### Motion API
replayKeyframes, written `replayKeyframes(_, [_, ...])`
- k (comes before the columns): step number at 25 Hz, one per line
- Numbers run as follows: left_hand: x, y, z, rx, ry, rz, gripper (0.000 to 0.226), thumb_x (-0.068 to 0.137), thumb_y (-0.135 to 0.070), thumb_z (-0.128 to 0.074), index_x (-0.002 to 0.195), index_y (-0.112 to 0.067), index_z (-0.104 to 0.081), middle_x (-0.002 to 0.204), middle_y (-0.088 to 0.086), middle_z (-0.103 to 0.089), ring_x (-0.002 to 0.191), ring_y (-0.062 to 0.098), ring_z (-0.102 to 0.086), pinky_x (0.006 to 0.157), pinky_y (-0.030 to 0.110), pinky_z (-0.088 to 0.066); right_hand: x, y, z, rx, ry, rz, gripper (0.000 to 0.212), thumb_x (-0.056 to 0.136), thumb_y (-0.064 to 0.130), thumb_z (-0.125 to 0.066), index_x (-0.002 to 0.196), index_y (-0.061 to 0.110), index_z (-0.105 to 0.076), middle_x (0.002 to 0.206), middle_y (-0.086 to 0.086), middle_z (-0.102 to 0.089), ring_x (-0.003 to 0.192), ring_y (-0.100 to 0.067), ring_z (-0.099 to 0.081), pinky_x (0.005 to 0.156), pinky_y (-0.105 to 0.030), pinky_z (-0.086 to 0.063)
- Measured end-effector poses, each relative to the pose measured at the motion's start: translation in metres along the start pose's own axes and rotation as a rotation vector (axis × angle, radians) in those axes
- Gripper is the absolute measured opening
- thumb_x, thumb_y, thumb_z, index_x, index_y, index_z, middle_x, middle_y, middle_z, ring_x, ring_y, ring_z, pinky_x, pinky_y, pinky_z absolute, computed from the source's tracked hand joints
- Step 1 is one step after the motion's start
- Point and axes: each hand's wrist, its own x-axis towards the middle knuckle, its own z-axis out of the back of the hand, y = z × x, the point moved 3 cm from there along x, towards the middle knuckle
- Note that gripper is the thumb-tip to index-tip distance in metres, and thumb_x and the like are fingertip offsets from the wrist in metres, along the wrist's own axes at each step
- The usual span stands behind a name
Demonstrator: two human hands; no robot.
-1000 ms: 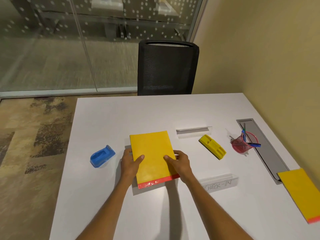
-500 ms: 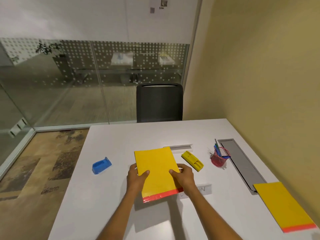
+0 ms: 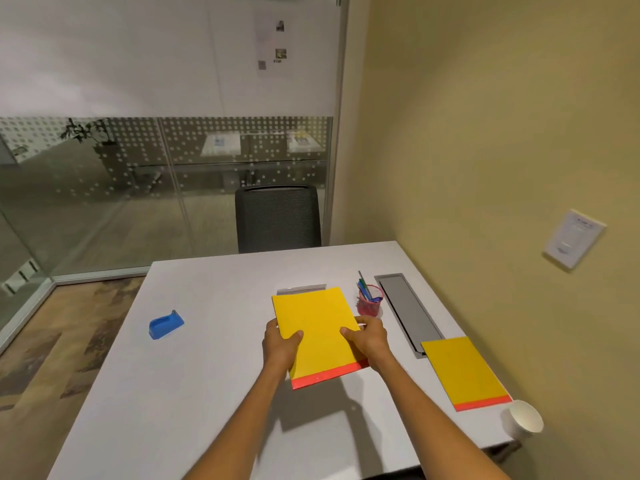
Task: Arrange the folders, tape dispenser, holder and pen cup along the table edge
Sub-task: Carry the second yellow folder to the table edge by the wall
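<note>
A yellow folder with a red bottom strip (image 3: 320,327) is lifted above the white table (image 3: 194,375), casting a shadow below it. My left hand (image 3: 280,344) grips its left edge and my right hand (image 3: 369,339) its right edge. A second yellow folder (image 3: 464,372) lies flat by the right table edge. The pink pen cup (image 3: 370,303) with several pens stands just right of the held folder. The blue tape dispenser (image 3: 165,324) sits alone at the left. A clear holder (image 3: 300,289) peeks out behind the held folder's top edge.
A grey cable tray (image 3: 408,313) is set into the table near the yellow wall. A white paper cup (image 3: 524,418) stands at the near right corner. A black chair (image 3: 278,218) is at the far side, with a glass partition behind it.
Both hands have raised the folder off the table and carried it rightward; it now hides the yellow object and the check-in sign. The camera has tilted up.
</note>
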Motion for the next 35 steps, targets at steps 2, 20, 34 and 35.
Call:
replayKeyframes(2, [-0.004, -0.004, -0.021, -0.011, 0.03, 0.01, 0.058, 0.09, -0.012, -0.069, 0.141, -0.008, -0.041, 0.137, 0.018, -0.057, 0.119, 0.036, -0.058, 0.096, 0.042, -0.049, 0.002, -0.005, 0.021, -0.002, -0.02, -0.014, 0.048, 0.08, 0.02, -0.079, 0.121, 0.005, -0.061, 0.12, -0.016, -0.065, 0.106, -0.029, -0.063, 0.089, -0.037, -0.052])
replayKeyframes(20, [0.013, 0.016, -0.279, 0.205, 0.315, 0.054, 0.022, 0.094, -0.004, -0.056, 0.11, -0.017, -0.063, 0.108, 0.021, -0.07, 0.094, 0.038, -0.068, 0.082, 0.056, -0.059, 0.088, -0.12, 0.237, -0.018, -0.139, -0.163, 0.053, 0.081, 0.011, -0.078, 0.127, -0.002, -0.056, 0.132, -0.021, -0.058, 0.124, -0.031, -0.054, 0.103, -0.04, -0.047])
replayKeyframes(34, [0.022, 0.103, -0.456, 0.334, 0.145, 0.318, 0.026, 0.085, 0.007, -0.057, 0.108, -0.003, -0.066, 0.11, 0.022, -0.069, 0.1, 0.04, -0.066, 0.085, 0.053, -0.058, 0.195, -0.253, 0.337, -0.504, 0.086, -0.21, 0.036, 0.087, 0.019, -0.069, 0.115, -0.002, -0.062, 0.103, -0.015, -0.065, 0.098, -0.027, -0.06, 0.082, -0.033, -0.046])
replayKeyframes(35, [0.024, 0.106, -0.46, 0.334, 0.141, 0.313, 0.031, 0.085, 0.009, -0.055, 0.111, -0.002, -0.067, 0.111, 0.023, -0.07, 0.1, 0.041, -0.067, 0.085, 0.053, -0.058, 0.198, -0.259, 0.336, -0.519, 0.092, -0.209, 0.037, 0.087, 0.019, -0.069, 0.116, -0.003, -0.061, 0.11, -0.018, -0.066, 0.103, -0.031, -0.061, 0.086, -0.036, -0.047])
